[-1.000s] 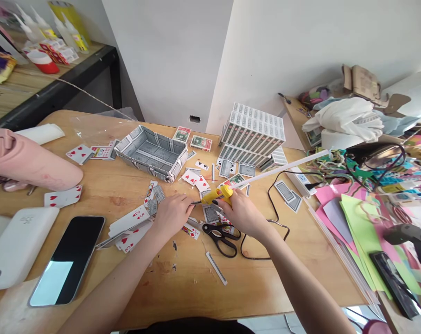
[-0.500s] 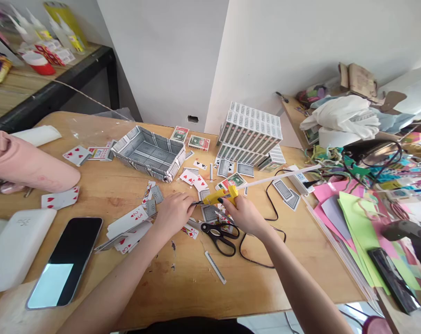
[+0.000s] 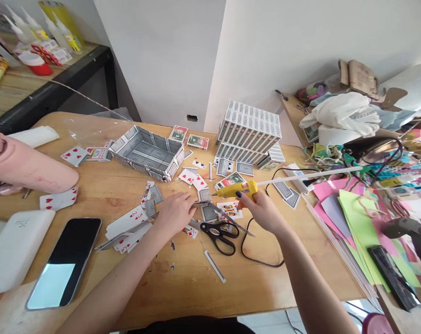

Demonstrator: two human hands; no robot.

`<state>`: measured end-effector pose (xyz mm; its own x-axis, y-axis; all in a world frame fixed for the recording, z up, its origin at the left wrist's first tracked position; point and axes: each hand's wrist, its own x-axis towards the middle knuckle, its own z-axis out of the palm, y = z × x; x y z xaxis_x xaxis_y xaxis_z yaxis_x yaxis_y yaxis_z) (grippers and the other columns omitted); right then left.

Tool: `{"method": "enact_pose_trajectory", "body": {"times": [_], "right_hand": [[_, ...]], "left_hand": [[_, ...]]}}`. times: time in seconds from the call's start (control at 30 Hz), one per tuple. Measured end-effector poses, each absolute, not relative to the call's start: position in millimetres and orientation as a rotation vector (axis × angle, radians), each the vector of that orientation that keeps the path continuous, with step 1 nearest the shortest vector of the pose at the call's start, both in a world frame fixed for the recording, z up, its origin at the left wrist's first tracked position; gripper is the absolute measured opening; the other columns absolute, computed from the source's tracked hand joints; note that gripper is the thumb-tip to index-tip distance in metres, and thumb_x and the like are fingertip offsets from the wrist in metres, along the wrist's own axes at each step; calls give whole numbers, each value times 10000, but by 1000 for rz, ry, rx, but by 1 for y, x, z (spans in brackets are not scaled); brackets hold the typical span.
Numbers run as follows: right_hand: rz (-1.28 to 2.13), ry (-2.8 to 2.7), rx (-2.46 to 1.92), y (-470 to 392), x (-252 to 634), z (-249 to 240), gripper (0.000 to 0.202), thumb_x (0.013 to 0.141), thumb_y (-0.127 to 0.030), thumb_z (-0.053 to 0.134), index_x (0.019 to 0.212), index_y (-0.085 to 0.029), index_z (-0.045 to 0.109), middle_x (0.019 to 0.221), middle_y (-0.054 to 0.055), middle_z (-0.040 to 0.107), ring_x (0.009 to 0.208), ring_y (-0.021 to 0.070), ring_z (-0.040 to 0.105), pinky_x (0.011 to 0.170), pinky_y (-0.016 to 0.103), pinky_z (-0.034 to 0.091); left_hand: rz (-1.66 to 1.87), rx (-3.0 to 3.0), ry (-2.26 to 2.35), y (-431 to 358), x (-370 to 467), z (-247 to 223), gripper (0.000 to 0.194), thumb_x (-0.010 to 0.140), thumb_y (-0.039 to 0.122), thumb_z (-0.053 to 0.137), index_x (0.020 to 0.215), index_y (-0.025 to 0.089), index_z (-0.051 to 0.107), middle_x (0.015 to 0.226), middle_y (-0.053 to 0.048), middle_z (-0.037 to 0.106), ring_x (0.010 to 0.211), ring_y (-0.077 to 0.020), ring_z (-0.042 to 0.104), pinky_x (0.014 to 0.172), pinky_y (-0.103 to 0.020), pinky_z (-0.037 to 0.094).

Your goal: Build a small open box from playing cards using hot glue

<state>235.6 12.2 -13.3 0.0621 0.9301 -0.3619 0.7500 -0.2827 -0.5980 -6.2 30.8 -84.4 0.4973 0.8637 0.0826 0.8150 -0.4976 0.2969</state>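
Observation:
My right hand [image 3: 261, 211] is wrapped round the handle of a yellow glue gun [image 3: 236, 190], its nozzle pointing left. A long, whitish glue stick [image 3: 311, 175] sticks out of the gun's back. My left hand [image 3: 177, 211] is closed on a thin strip of playing cards [image 3: 227, 217], seen nearly edge-on and slanting down to the right. The nozzle is a little above the strip, apart from it. Black-handled scissors [image 3: 219, 236] lie just below the strip. Loose playing cards [image 3: 127, 222] are scattered left of my left hand.
Behind my hands stands an open box made of cards [image 3: 148, 153]. A stack of card packs [image 3: 250, 132] rises at the back. A phone [image 3: 64, 262], a white power bank [image 3: 21, 250] and a pink bottle [image 3: 29, 162] lie at left. The gun's black cord [image 3: 262, 265] loops at right.
My right hand has drawn the glue gun to the right, away from my left hand. The strip in my left hand now shows more fully. My left hand has hardly moved.

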Motion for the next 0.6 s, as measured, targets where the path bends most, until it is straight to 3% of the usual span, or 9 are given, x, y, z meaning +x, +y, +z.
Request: {"method": "enact_pose_trajectory", "body": {"times": [0.1,0.27,0.43,0.6], "right_hand": [[1076,-1525,-1993,7,244,-26,525,829,-611,442,677,-160,663,668,35,632,652,168,553,620,275,391],[1234,-1192,-1851,-4,247,-33,602,739,-712,506,659,-138,668,717,88,684,723,188,587,692,288,437],[1223,-1081,-1912,-23,253,-15,627,660,-748,559,664,-134,686,667,87,674,655,174,572,543,253,407],[1182,-1065,-1901,-49,250,-7,595,716,-706,546,724,-131,699,671,64,652,525,117,478,435,234,328]], "left_hand": [[282,2477,1415,34,2,-81,215,789,236,625,997,184,646,955,-73,687,923,-264,618,790,-375,450],[215,2426,1405,39,13,-79,115,821,230,588,893,196,672,883,-56,695,892,-247,631,752,-345,443],[213,2388,1431,41,12,-78,130,833,248,573,895,220,683,880,-25,703,852,-219,640,706,-316,436],[200,2360,1450,42,14,-82,178,855,253,523,871,226,698,865,-30,697,847,-214,636,677,-308,423]]}}
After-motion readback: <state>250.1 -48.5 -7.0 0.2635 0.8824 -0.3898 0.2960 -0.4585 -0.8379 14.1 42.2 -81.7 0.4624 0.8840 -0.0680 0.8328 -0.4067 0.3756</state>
